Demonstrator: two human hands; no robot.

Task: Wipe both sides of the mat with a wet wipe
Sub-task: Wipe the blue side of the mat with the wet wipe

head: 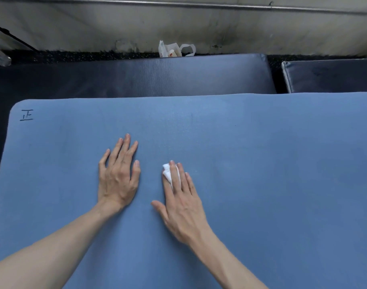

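A light blue mat [261, 163] lies flat and fills most of the head view, with a black handwritten mark [26, 115] near its far left corner. My left hand [118, 174] rests flat on the mat, fingers straight and spread. My right hand [181, 201] lies to its right with straight fingers that press a folded white wet wipe [167, 173] onto the mat. Most of the wipe is hidden under the fingers.
Beyond the mat's far edge lies a dark navy pad [168, 76], with a second dark pad [328, 76] at the right. A white plastic bag [172, 50] sits against the stained grey wall [178, 24]. Dark speckled floor [74, 56] runs along the wall.
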